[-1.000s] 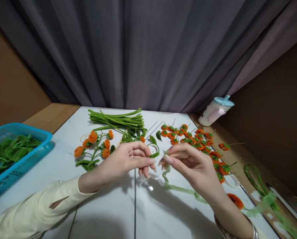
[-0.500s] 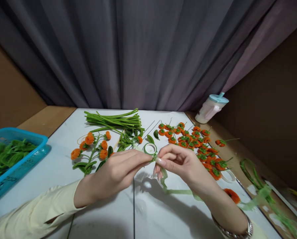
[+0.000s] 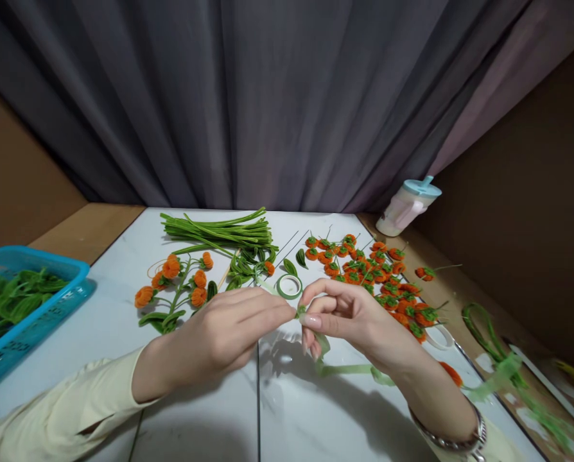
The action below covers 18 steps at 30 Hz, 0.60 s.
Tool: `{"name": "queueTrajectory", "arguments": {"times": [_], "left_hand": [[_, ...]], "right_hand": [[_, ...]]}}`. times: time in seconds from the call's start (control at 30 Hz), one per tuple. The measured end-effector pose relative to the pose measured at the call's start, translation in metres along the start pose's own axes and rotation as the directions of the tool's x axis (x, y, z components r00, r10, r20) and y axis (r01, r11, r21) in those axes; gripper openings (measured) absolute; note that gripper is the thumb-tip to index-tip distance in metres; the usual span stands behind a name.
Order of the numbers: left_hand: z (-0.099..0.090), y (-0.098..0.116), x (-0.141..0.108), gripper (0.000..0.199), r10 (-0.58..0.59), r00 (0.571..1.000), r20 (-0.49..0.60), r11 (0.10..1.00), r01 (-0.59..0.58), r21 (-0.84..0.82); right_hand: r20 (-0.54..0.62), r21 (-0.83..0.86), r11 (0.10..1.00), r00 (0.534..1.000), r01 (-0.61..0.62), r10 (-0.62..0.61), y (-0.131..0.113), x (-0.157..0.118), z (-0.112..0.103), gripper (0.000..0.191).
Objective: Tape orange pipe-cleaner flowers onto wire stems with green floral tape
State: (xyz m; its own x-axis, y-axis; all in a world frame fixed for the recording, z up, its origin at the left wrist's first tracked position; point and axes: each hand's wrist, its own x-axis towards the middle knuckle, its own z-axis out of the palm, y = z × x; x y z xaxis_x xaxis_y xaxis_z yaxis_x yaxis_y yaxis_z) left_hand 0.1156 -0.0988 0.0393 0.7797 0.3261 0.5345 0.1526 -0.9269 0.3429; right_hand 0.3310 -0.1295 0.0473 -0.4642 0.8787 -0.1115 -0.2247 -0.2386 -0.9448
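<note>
My left hand (image 3: 224,327) and my right hand (image 3: 345,314) meet over the middle of the table, fingertips almost touching. Between them shows a small green piece (image 3: 300,311), partly covered by my fingers. The left fingertips are pressed together at its left end; what lies under that hand is hidden. My right thumb and fingers pinch light green floral tape (image 3: 347,369), which hangs below and runs to the right behind my wrist. Just beyond the fingertips lies a tape roll (image 3: 289,287). An orange fuzzy-wire flower stalk (image 3: 178,292) with green leaves lies left of the hands.
Green stems (image 3: 219,230) are bundled at the back, near loose leaves (image 3: 289,266). Many orange flower heads (image 3: 378,269) spread at right, beside a white ring (image 3: 440,337). A blue basket (image 3: 70,301) holds greenery at left. A lidded cup (image 3: 405,208) stands back right.
The right fingers have opened slightly around the small green piece, and its green shows more between the hands. Both hands stay in nearly the same place; the view has shifted a little.
</note>
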Motion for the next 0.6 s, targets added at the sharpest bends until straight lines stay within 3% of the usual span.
{"name": "queueTrajectory", "arguments": {"times": [0.17, 0.37, 0.47, 0.6], "left_hand": [[-0.002, -0.002, 0.0, 0.04, 0.012, 0.998, 0.058, 1.0, -0.013, 0.024], [-0.001, -0.002, 0.002, 0.032, -0.052, 0.998, -0.024, 0.997, 0.053, 0.06], [-0.001, 0.001, 0.004, 0.021, -0.13, 0.991, -0.043, 0.989, 0.132, 0.06], [-0.001, 0.003, 0.005, 0.019, -0.149, 0.988, -0.042, 0.989, 0.15, 0.018]], "right_hand": [[-0.021, -0.11, 0.993, 0.999, -0.046, 0.044, -0.009, -0.004, -0.005, 0.018], [-0.052, -0.359, 0.93, 0.993, 0.076, -0.102, -0.03, -0.025, -0.012, 0.01], [0.022, -0.315, 0.948, 0.999, 0.049, -0.044, -0.025, -0.025, -0.008, 0.022], [0.045, -0.179, 0.983, 0.998, -0.034, 0.043, -0.012, -0.013, -0.004, 0.016]]}}
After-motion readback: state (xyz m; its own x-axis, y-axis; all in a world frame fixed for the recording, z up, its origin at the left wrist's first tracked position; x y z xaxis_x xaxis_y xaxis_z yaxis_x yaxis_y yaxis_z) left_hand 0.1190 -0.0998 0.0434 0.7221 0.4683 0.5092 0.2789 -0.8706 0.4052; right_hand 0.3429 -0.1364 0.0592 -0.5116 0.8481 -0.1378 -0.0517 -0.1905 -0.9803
